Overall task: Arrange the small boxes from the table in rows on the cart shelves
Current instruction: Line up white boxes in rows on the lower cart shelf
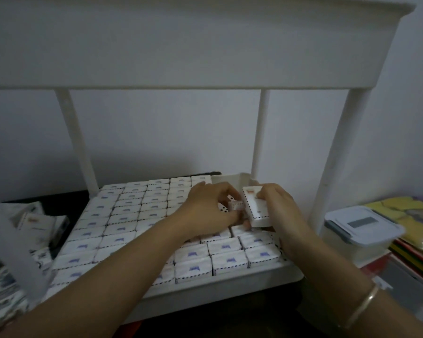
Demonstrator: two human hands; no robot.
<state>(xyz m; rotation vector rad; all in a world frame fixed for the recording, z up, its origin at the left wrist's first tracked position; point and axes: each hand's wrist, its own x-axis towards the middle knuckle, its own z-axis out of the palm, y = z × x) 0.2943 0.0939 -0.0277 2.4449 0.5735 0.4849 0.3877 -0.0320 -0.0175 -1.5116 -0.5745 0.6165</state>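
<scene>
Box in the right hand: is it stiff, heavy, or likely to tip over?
Probably light: the right hand holds the box with fingertips alone. Likely stiff: its edges look straight. Flat-sided, so it should not roll.

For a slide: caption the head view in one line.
Right hand holds a tilted small box over the cart shelf's far-right gap; left hand grips another box beside the packed rows.

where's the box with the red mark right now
Head view, right of centre: the red-marked box is held upright in the right hand, above the cart shelf's back right corner.
</scene>
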